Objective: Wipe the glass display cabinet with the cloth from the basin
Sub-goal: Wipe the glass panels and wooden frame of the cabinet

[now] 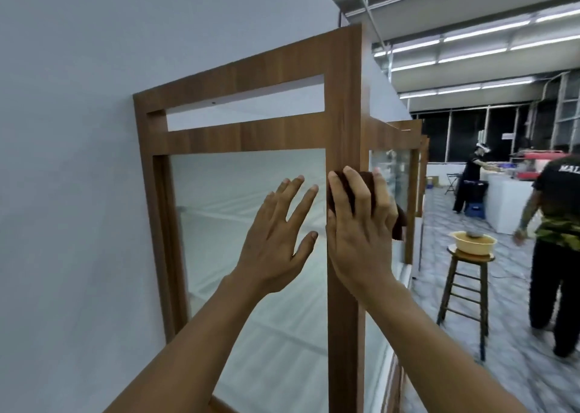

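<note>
The cabinet (pixel 343 99) has a warm brown wood-grain frame, with pale, greenish-white glass panes (pixel 251 174). The cloth (pixel 367 180) is dark reddish brown. The wall (pixel 69 130) is plain pale blue-grey. The basin (pixel 472 242) is yellow and the stool (pixel 464 287) dark brown. The floor (pixel 502 365) shows a grey and white marbled pattern. One person wears a black shirt with a green camouflage band (pixel 561 199); another is in black (pixel 470 174).

A: Item one?
B: Glass display cabinet (pixel 343 136), wood frame, against pale wall (pixel 69 130).
A: Hands?
B: Right hand (pixel 357 224) presses dark brown cloth (pixel 365 190) on the corner post. Left hand (pixel 276 234) spread flat at the side pane.
A: Beyond?
B: Yellow basin (pixel 470 245) atop wooden stool (pixel 464 296); two people standing.
</note>
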Available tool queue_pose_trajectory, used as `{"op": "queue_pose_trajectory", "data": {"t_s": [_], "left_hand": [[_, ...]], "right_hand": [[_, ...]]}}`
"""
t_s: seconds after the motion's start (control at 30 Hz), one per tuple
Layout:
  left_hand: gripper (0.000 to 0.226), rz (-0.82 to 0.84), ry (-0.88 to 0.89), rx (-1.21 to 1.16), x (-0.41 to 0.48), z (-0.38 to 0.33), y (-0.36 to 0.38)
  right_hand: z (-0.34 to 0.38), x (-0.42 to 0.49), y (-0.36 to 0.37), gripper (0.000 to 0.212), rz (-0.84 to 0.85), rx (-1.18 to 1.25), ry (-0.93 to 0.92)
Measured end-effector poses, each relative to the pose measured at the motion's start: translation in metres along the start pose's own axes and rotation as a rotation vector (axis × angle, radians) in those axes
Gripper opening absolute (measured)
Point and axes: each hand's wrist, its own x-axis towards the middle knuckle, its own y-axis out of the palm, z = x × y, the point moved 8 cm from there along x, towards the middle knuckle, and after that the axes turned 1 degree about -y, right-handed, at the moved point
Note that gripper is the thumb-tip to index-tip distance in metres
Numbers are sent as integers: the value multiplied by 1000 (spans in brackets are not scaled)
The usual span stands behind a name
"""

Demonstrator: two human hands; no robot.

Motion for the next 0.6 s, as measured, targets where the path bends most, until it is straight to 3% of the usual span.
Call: {"op": "queue_pose_trajectory", "data": {"t_s": [0.3, 0.43, 0.6], "left_hand": [[66, -64, 39, -43, 12, 32, -3], [65, -115, 71, -65, 15, 57, -6], [63, -159, 99, -96, 25, 95, -14]], "right_hand": [[29, 17, 14, 57, 38, -552, -137], [52, 21, 39, 58, 127, -652, -233], [69, 39, 55, 60, 153, -700, -179]]}}
